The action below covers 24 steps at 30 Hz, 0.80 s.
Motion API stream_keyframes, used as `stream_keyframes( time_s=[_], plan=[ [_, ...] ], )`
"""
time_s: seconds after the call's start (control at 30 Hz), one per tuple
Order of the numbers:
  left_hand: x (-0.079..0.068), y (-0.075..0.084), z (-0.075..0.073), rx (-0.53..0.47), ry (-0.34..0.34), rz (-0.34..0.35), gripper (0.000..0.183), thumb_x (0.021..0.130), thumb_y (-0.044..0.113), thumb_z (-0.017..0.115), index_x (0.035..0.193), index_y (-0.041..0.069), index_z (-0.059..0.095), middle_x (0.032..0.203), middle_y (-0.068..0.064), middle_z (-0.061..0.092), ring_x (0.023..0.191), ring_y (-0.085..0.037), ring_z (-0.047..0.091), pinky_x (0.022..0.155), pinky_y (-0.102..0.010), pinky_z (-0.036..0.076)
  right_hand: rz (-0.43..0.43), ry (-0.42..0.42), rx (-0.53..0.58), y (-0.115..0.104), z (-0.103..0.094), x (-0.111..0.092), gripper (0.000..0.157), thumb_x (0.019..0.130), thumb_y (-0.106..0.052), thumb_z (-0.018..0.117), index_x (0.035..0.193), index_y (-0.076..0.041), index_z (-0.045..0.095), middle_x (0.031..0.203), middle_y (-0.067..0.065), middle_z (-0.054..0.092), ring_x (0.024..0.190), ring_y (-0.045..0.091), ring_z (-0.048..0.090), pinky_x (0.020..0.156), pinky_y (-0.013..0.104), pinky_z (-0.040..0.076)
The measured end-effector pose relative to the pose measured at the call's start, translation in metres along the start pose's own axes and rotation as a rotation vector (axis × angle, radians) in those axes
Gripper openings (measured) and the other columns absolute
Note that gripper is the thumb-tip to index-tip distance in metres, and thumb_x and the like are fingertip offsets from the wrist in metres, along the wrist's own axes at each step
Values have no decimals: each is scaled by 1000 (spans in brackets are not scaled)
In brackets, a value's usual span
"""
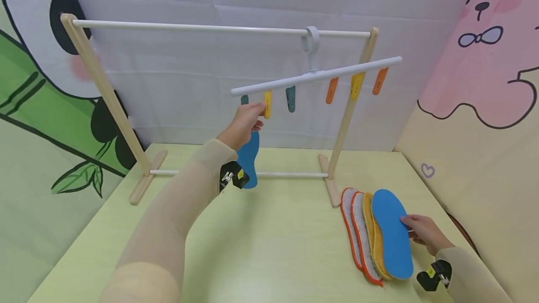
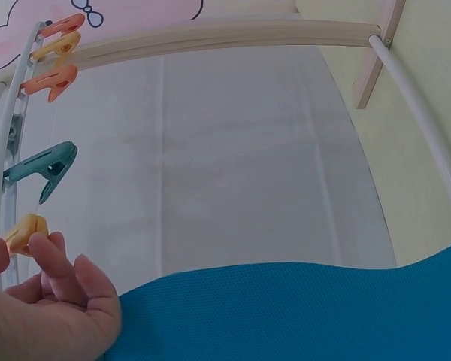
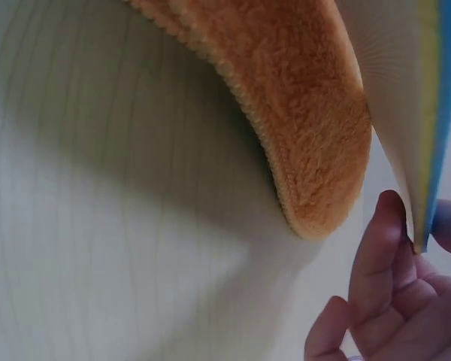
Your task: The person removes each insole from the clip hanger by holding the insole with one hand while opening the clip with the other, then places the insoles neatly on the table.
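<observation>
A white hanger [image 1: 337, 74] with several coloured clips hangs tilted from the rack's top rail, its left end lower. My left hand [image 1: 244, 123] pinches a yellow clip [image 1: 267, 110] near that end, thumb and fingertips around it in the left wrist view. Below this hand hangs one blue insole [image 1: 249, 162] in line with a dark green clip [image 1: 244, 100]; its upper end is hidden by the hand. My right hand [image 1: 426, 233] pinches the edge of a second blue insole [image 1: 391, 240]. In the right wrist view this insole's pale underside [image 3: 391, 98] is lifted beside an orange-yellow fuzzy insole [image 3: 316, 143].
Grey insoles with red-orange edging [image 1: 357, 233] lie left of the yellow pair [image 1: 370, 228] on the pale table [image 1: 236, 256]. The wooden rack [image 1: 101, 83] stands at the back, with a low white crossbar [image 1: 290, 175]. Other clips, green, orange [image 1: 331, 90] and yellow, hang further right.
</observation>
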<state>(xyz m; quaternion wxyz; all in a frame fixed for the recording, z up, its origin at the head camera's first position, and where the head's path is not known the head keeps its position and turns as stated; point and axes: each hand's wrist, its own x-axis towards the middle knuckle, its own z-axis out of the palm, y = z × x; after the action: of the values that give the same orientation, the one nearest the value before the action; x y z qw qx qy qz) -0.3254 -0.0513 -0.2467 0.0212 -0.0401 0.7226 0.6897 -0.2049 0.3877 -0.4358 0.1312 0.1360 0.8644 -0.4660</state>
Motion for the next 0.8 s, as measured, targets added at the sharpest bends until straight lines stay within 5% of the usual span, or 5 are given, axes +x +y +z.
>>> stream_keyframes(
  time_s=[0.17, 0.33, 0.8],
  plan=[
    [0, 0, -1, 3, 2, -7, 40, 101, 31, 48, 131, 6, 56, 115, -7, 56, 74, -18, 46, 80, -31, 41, 37, -16, -1, 3, 0, 1, 65, 99, -30, 51, 131, 24, 31, 100, 23, 63, 82, 22, 61, 72, 36, 45],
    [0, 0, -2, 6, -3, -13, 42, 101, 33, 48, 135, 8, 53, 125, -8, 55, 75, -18, 47, 76, -27, 41, 32, -14, -18, 7, 1, 1, 64, 98, -28, 53, 129, 23, 33, 92, 13, 65, 79, 20, 62, 69, 34, 44],
    [-3, -1, -4, -19, -11, -11, 43, 102, 29, 48, 142, 13, 48, 130, -8, 55, 72, -16, 48, 76, -27, 41, 26, 16, -117, 8, 5, 1, 55, 94, -24, 55, 120, 23, 44, 85, 11, 66, 75, 22, 63, 71, 46, 46]
  ],
)
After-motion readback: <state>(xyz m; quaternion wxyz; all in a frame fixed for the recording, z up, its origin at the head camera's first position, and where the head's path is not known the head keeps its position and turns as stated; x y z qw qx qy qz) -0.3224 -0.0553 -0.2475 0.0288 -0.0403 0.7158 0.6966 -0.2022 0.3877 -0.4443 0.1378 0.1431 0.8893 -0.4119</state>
